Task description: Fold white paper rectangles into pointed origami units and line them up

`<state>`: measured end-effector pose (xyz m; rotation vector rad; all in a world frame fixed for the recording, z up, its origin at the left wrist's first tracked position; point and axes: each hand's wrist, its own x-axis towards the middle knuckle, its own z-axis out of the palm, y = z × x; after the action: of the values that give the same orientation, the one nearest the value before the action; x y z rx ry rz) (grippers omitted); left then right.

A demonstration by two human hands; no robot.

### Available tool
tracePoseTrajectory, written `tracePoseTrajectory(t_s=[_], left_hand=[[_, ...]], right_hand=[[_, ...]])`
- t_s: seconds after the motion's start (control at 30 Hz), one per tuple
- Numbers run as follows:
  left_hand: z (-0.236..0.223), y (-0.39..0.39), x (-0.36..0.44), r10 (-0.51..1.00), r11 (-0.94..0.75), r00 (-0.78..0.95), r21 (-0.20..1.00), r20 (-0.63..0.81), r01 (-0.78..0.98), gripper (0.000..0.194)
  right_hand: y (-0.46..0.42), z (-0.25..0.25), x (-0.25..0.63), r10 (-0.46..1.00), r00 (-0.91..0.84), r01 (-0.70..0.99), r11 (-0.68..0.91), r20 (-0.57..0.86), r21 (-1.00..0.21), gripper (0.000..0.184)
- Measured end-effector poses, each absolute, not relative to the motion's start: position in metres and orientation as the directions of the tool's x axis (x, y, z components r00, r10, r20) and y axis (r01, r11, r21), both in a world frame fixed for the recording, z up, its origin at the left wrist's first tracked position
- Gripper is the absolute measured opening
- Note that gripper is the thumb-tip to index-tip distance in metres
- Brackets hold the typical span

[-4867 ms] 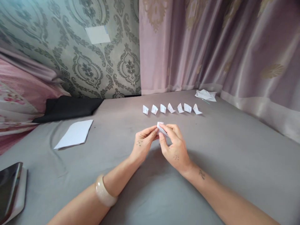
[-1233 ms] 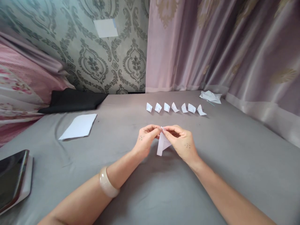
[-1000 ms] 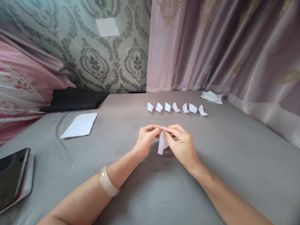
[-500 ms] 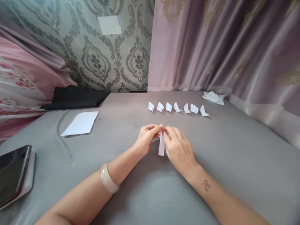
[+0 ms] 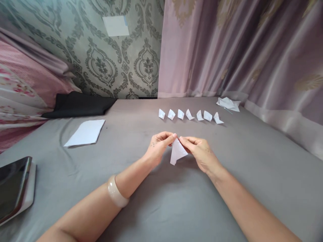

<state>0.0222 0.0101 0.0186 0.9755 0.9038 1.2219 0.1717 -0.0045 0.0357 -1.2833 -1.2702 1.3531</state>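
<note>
A small folded piece of white paper (image 5: 178,152) hangs between my two hands above the grey cloth, its narrow end pointing down and a slanted flap spreading to the right. My left hand (image 5: 160,144) pinches its top edge between thumb and fingers. From the other side, my right hand (image 5: 201,150) pinches the same paper near its upper right, thumb on top. The fingertips of both hands nearly meet. Beyond them stands a row of several small folded paper pieces (image 5: 180,114), each upright with pointed corners.
On the left lie a stack of white paper (image 5: 85,133), a black folded cloth (image 5: 79,105) and a dark-screened device (image 5: 15,188) on something white. Loose white papers (image 5: 228,103) sit at the back right, near the curtain (image 5: 199,50). Grey cloth (image 5: 141,218) covers the surface.
My right hand has turned outward and moved slightly right. The paper, seen before as a narrow strip, now shows a wider slanted flap. My left hand keeps its pinch.
</note>
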Motion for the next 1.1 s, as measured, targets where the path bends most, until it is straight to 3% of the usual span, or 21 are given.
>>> tracePoseTrajectory(t_s=[0.13,0.43,0.8,0.97,1.1], left_hand=[[0.017,0.009,0.022,0.99,0.072,0.14,0.941,-0.026,-0.332,0.02],[0.016,0.009,0.024,0.986,0.117,0.152,0.938,-0.07,-0.327,0.024],[0.01,0.009,0.028,0.993,-0.038,0.108,0.993,0.05,-0.109,0.027],[0.013,0.011,0.026,0.98,0.046,0.198,0.986,-0.013,-0.163,0.024],[0.009,0.012,0.026,0.99,-0.018,0.138,0.995,0.032,-0.097,0.021]], right_hand=[[-0.005,0.037,0.172,0.967,-0.205,0.006,-0.154,-0.152,-0.988,0.036],[-0.004,0.034,0.171,0.99,-0.131,0.134,-0.041,-0.059,-0.99,0.028],[-0.001,0.032,0.173,0.965,-0.153,0.052,-0.206,-0.212,-0.977,0.028],[0.002,0.031,0.175,0.965,-0.136,0.049,-0.219,-0.223,-0.975,0.026],[0.003,0.027,0.175,0.944,-0.16,-0.048,-0.299,-0.288,-0.953,0.026]])
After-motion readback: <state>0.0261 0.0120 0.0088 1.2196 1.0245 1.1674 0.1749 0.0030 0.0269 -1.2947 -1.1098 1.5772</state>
